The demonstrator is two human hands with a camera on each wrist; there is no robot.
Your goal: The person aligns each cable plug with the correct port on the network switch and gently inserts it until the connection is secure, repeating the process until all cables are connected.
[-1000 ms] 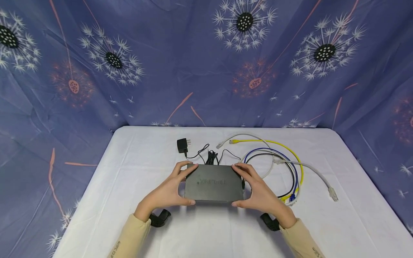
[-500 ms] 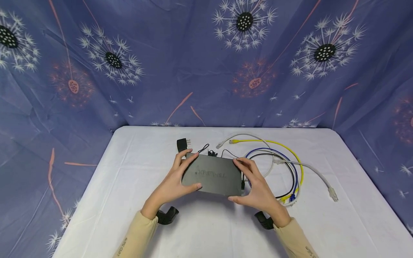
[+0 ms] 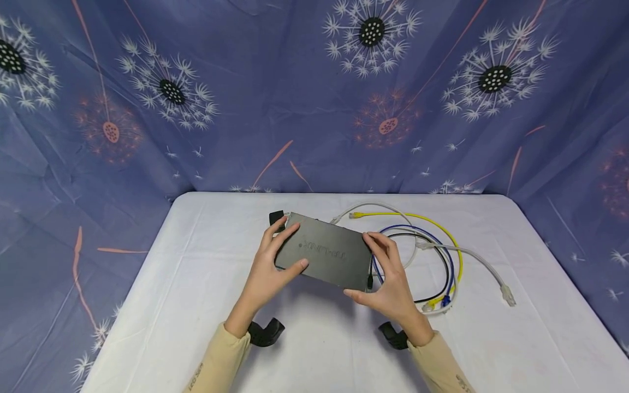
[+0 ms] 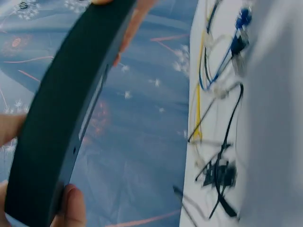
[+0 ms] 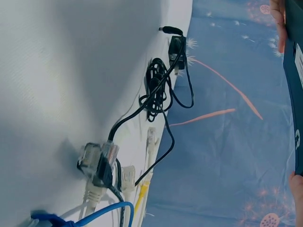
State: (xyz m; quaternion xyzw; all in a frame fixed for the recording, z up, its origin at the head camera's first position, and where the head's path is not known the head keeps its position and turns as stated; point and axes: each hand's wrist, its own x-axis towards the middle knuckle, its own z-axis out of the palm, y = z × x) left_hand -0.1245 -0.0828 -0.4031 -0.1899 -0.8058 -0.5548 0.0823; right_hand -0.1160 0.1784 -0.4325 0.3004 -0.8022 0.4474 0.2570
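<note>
Both hands hold up a flat dark grey network switch (image 3: 321, 251) with TP-LINK lettering, over the middle of the table. It is tilted, its left end farther back. My left hand (image 3: 265, 267) grips the left end, thumb on the near edge and fingers at the far edge. My right hand (image 3: 393, 278) grips the right end the same way. In the left wrist view the switch (image 4: 61, 104) shows a side face with a small hole. Only a strip of the switch (image 5: 291, 90) appears in the right wrist view.
Behind the switch is a black power adapter (image 3: 277, 218), partly covered; its coiled cord (image 5: 156, 90) shows in the right wrist view. At right lie looped network cables: yellow (image 3: 452, 234), blue (image 3: 388, 229), black and grey. A patterned cloth (image 3: 275, 98) hangs behind the white table (image 3: 196, 245).
The hands have raised the switch and shifted it away from the near edge. Its left end has swung farther back, and it covers more of the adapter and the coiled cord.
</note>
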